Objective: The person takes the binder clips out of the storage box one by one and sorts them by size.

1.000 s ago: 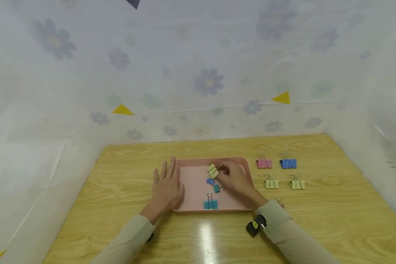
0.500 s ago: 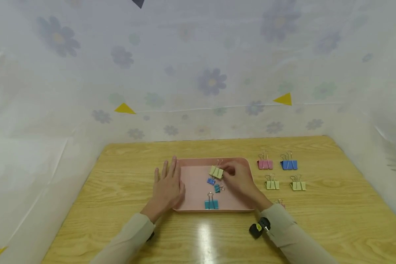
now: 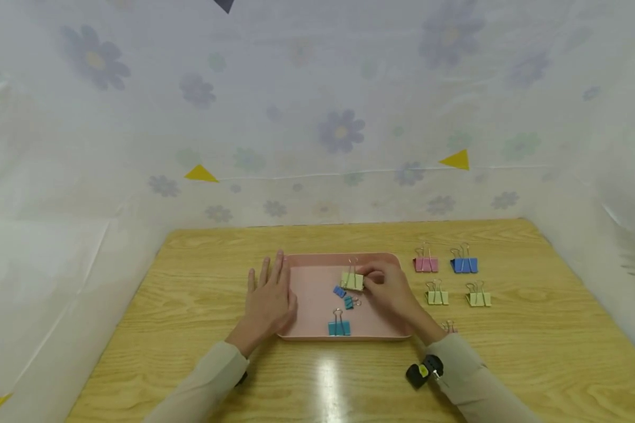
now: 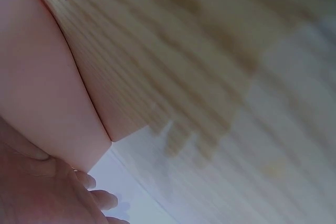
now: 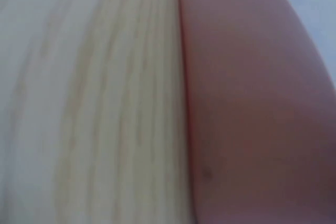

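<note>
My left hand (image 3: 268, 299) lies with straight fingers along the left rim of a shallow pink tray (image 3: 309, 302). In the left wrist view, part of that hand (image 4: 47, 195) shows beside the tray's pink side (image 4: 47, 77). Inside the tray, my right hand (image 3: 394, 294) pinches the right end of a pale yellow binder clip (image 3: 353, 282), its wire handles pointing up. Just below it lie a small blue binder clip (image 3: 340, 291) and a small teal one, this teal binder clip (image 3: 348, 303) on its side. A larger teal binder clip (image 3: 339, 328) stands near the front rim.
Right of the tray, a pink binder clip (image 3: 425, 264), a blue binder clip (image 3: 464, 265) and two yellow ones, including this yellow binder clip (image 3: 478, 299), stand in two rows on the wooden table (image 3: 190, 276). A small pink clip (image 3: 450, 328) is partly hidden by my right sleeve.
The yellow clip has turned from slanted to upright and shifted right and slightly nearer, with my right hand moving along. My left hand has stayed in place.
</note>
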`<action>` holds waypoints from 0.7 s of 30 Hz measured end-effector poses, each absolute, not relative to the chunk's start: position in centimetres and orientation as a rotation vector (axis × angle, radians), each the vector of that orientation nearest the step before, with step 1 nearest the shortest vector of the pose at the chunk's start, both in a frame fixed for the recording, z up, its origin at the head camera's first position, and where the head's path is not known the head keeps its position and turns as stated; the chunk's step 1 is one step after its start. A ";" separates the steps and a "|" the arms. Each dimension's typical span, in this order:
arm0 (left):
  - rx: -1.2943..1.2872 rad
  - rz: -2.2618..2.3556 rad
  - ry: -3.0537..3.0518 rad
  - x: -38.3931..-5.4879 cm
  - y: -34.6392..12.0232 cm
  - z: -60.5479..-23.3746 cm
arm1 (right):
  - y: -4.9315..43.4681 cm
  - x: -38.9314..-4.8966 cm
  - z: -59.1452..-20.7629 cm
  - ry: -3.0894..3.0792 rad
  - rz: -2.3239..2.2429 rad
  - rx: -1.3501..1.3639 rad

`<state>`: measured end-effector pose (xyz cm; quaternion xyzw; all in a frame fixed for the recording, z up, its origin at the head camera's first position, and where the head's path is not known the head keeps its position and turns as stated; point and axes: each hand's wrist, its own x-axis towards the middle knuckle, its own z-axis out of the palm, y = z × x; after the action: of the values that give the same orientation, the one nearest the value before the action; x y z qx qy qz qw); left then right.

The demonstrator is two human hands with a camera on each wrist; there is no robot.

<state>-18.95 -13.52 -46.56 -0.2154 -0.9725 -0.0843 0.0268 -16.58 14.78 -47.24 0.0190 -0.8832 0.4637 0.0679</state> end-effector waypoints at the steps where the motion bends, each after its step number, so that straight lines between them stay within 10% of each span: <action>1: -0.667 -0.269 -2.999 -18.9 -13.5 -46.5 | 14.8 -16.5 -47.2 -2.657 1.403 0.061; 21: -0.648 -0.246 -3.016 -18.7 -13.3 -46.1 | 15.6 -15.7 -46.7 -2.495 1.836 0.132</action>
<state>-18.69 -13.31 -46.10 -0.2095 -0.9743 -0.0795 0.0235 -15.73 15.60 -46.65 0.0425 -0.8046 0.5919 0.0205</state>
